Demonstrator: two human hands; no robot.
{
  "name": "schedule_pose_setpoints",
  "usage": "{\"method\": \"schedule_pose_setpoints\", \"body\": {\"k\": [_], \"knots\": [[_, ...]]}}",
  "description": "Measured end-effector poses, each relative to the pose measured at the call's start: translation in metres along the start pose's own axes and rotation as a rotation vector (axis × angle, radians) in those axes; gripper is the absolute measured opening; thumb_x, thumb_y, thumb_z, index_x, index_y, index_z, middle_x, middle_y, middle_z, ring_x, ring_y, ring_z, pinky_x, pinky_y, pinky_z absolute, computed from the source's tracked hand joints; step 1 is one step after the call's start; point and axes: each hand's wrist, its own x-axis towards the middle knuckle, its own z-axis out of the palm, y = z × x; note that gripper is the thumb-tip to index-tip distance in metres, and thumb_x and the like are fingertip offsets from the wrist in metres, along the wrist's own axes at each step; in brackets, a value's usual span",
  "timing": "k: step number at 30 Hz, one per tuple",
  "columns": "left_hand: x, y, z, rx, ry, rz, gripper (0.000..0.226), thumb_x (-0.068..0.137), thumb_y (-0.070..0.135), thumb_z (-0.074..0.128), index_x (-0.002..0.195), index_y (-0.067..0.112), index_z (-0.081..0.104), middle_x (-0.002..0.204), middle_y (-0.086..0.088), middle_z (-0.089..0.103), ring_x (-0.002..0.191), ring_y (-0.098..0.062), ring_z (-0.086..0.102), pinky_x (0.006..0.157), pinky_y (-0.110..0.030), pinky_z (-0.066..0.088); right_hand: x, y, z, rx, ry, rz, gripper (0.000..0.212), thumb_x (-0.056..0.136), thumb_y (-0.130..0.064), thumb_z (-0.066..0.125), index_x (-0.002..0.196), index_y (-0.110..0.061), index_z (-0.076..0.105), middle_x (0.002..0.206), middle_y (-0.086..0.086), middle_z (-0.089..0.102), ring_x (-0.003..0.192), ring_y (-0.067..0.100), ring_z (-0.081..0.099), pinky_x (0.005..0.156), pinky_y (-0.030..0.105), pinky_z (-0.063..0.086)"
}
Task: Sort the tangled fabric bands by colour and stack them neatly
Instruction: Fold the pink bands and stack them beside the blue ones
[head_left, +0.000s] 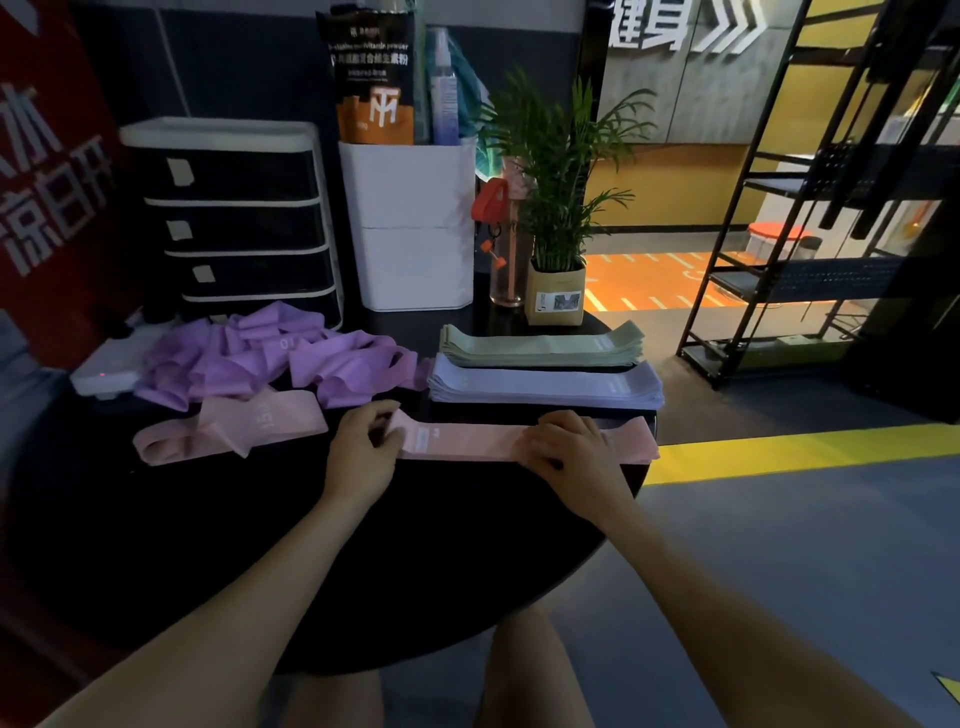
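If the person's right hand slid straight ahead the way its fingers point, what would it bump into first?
Probably the lavender stack, the pile just beyond the pink band that the right hand presses flat. The green stack lies farther back. Depth is hard to judge here.

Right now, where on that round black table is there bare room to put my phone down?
The near half of the table, between the arms and its front rim, is bare. A narrower strip lies below the loose pink bands. The back is crowded: purple tangle, green stack, lavender stack, drawers.

Matt cloth bands (540, 382) (glossy table (208, 519))
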Motion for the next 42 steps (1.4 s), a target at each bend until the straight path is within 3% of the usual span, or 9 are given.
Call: {"method": "schedule_pose_setpoints", "body": {"k": [6, 18, 23, 25, 28, 31, 36, 38, 42], "knots": [[0.000, -0.003, -0.026, -0.059, 0.059, 0.015, 0.024, 0.089, 0.003, 0.057, 0.112, 0.008, 0.061, 0.118, -0.008, 0.058, 0.104, -0.013, 0.054, 0.089, -0.023, 0.041, 0.027, -0.047, 0.005, 0.080, -0.106, -0.060, 0.037, 0.090, -0.037, 0.057, 0.125, -0.025, 0.057, 0.129, -0.001, 0.050, 0.122, 0.018, 0.040, 0.103, 0.038, 0.034], [0.007, -0.044, -0.126, 0.276, 0.252, 0.083, 0.034, 0.079, -0.006, 0.059, 0.110, 0.008, 0.062, 0.111, -0.002, 0.053, 0.102, -0.019, 0.053, 0.084, -0.023, 0.040, 0.088, -0.178, 0.078, 0.302, -0.156, -0.267, 0.032, 0.084, -0.018, 0.065, 0.114, -0.010, 0.063, 0.112, 0.014, 0.058, 0.106, 0.031, 0.053, 0.091, 0.035, 0.042], [0.010, -0.063, -0.141, 0.290, 0.348, 0.042, 0.037, 0.076, 0.000, 0.068, 0.112, 0.006, 0.061, 0.113, -0.010, 0.052, 0.093, -0.011, 0.048, 0.077, -0.003, 0.035, 0.091, -0.205, 0.105, 0.339, -0.201, -0.261, 0.035, 0.086, -0.010, 0.058, 0.121, -0.008, 0.059, 0.124, 0.013, 0.051, 0.119, 0.028, 0.046, 0.100, 0.031, 0.037], [0.009, -0.069, -0.142, 0.226, 0.364, 0.010, 0.039, 0.077, 0.001, 0.070, 0.113, 0.009, 0.060, 0.116, -0.011, 0.050, 0.086, -0.005, 0.051, 0.076, -0.002, 0.038, 0.090, -0.206, 0.114, 0.353, -0.189, -0.238, 0.034, 0.086, -0.008, 0.058, 0.120, -0.007, 0.059, 0.124, 0.013, 0.049, 0.122, 0.029, 0.044, 0.103, 0.030, 0.036], [0.009, -0.070, -0.139, 0.157, 0.329, 0.021, 0.034, 0.080, 0.007, 0.070, 0.109, 0.022, 0.060, 0.118, -0.002, 0.046, 0.087, 0.000, 0.057, 0.082, -0.011, 0.047, 0.088, -0.202, 0.126, 0.355, -0.191, -0.208, 0.034, 0.085, -0.007, 0.059, 0.119, -0.007, 0.060, 0.121, 0.012, 0.050, 0.119, 0.028, 0.045, 0.100, 0.027, 0.036], [0.007, -0.067, -0.136, 0.189, 0.268, -0.002, 0.026, 0.084, 0.011, 0.067, 0.107, 0.022, 0.060, 0.114, 0.004, 0.043, 0.093, -0.009, 0.056, 0.084, -0.023, 0.046, 0.086, -0.199, 0.132, 0.354, -0.211, -0.209, 0.034, 0.085, -0.009, 0.060, 0.119, -0.010, 0.060, 0.121, 0.009, 0.051, 0.117, 0.025, 0.046, 0.099, 0.024, 0.034], [0.006, -0.065, -0.136, 0.189, 0.259, 0.028, 0.016, 0.085, 0.009, 0.065, 0.091, 0.021, 0.056, 0.095, 0.013, 0.046, 0.081, 0.000, 0.051, 0.073, -0.011, 0.040, 0.085, -0.207, 0.129, 0.431, -0.248, -0.252, 0.032, 0.084, -0.015, 0.065, 0.115, -0.008, 0.063, 0.119, 0.010, 0.055, 0.112, 0.025, 0.050, 0.097, 0.025, 0.038], [0.005, -0.064, -0.136, 0.156, 0.255, 0.062, 0.017, 0.085, 0.006, 0.065, 0.087, 0.020, 0.056, 0.091, 0.009, 0.051, 0.081, 0.000, 0.052, 0.071, -0.004, 0.039, 0.082, -0.213, 0.124, 0.480, -0.271, -0.293, 0.031, 0.083, -0.017, 0.068, 0.112, -0.007, 0.065, 0.116, 0.011, 0.057, 0.108, 0.025, 0.054, 0.096, 0.026, 0.042], [0.006, -0.056, -0.139, 0.030, 0.231, 0.082, 0.006, 0.088, 0.007, 0.062, 0.088, 0.013, 0.062, 0.092, 0.000, 0.060, 0.080, -0.001, 0.057, 0.076, -0.008, 0.044, 0.084, -0.223, 0.109, 0.484, -0.292, -0.352, 0.029, 0.084, -0.016, 0.066, 0.111, -0.006, 0.065, 0.114, 0.008, 0.060, 0.105, 0.020, 0.058, 0.090, 0.022, 0.045]]}}
